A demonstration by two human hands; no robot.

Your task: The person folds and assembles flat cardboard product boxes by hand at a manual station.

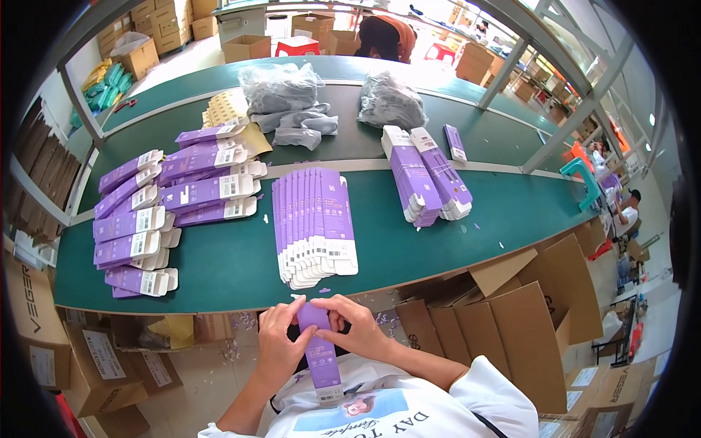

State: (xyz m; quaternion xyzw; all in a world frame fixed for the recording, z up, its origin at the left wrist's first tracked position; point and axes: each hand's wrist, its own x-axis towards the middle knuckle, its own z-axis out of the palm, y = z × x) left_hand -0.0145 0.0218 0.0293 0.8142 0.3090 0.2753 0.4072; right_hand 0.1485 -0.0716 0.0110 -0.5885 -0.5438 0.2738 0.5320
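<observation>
Between my two hands, just off the table's front edge, is a narrow purple carton [321,361] with a white lower end. My left hand [281,328] grips its upper left side, thumb on the front face. From the right, my right hand [358,325] pinches the upper part, with its thumb close to the left one. Straight ahead on the green table [234,281] lies a fanned row of flat purple cartons [310,226]. Opened-out purple boxes [131,241] are piled at the left. Two banded stacks of flat cartons [427,175] lie at the right.
Grey items in clear plastic bags [281,91] and another clear bag [391,102] sit farther back. A single purple box [454,142] lies beside the banded stacks. Brown cardboard boxes [504,321] stand below the front edge at right. A metal post [504,73] rises behind.
</observation>
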